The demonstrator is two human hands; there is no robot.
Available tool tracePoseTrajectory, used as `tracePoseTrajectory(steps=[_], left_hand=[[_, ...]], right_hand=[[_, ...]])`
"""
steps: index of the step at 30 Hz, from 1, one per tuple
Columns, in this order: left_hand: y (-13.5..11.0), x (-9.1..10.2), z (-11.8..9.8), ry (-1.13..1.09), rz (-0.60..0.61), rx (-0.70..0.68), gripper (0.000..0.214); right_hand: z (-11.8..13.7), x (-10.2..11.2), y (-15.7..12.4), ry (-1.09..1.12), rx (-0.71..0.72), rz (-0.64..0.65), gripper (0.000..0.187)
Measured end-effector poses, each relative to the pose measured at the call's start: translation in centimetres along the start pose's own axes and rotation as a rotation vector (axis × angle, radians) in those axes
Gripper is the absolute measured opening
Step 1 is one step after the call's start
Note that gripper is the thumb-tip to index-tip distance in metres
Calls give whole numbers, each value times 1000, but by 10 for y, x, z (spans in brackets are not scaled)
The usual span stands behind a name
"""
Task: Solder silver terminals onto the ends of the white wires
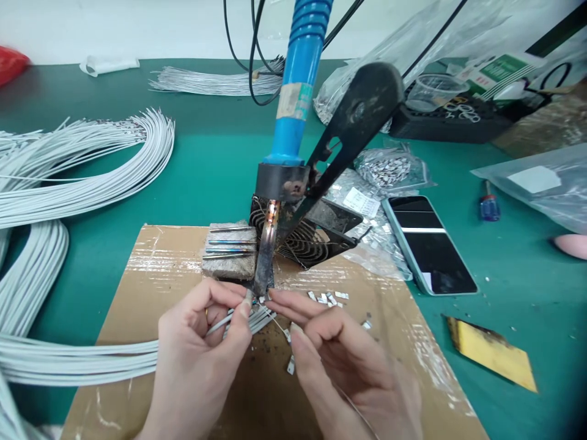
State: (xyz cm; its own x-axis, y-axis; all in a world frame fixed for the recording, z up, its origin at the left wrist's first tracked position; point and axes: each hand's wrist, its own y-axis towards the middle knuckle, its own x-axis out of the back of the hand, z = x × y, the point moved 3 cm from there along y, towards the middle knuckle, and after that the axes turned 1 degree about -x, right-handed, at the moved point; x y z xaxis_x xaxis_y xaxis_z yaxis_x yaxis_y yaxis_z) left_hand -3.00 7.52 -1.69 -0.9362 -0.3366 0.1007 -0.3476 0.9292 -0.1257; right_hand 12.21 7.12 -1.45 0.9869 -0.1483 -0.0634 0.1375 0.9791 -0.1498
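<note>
My left hand (202,348) pinches a bunch of thin white wires (250,318), their ends held up at the tip of the soldering iron (266,256). The iron has a blue handle (298,79) and sits tip-down in a black stand (358,116). My right hand (348,366) is closed in a pinch just right of the tip, index finger at the wire ends; a thin strand runs under the palm, and what the fingers hold is too small to name. Both hands rest over a taped cardboard sheet (151,287).
Several small metal pieces (328,297) lie on the cardboard. A grey block with spare tips (230,249) sits left of the iron. Large bundles of white wire (68,177) fill the left. A phone (428,243), bags of parts (389,168), a yellow sponge (490,351), a small screwdriver (489,205) lie right.
</note>
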Motion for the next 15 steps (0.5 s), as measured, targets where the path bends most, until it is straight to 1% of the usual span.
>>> tracePoseTrajectory(steps=[3,6,12,15], left_hand=[[-1,3,3,-10,5,12,16],[-2,0,1,-25,13,26,16],[2,-8,-7,-73,-93,34,14],[2,-9,-8,-50,-61,21,14]], right_hand=[[1,0,0,-8,7,3,27],[3,-1,0,-20,6,3,29],[4,-1,0,-49,0,-2,28],[3,-1,-1,-44,-7,-9,26]])
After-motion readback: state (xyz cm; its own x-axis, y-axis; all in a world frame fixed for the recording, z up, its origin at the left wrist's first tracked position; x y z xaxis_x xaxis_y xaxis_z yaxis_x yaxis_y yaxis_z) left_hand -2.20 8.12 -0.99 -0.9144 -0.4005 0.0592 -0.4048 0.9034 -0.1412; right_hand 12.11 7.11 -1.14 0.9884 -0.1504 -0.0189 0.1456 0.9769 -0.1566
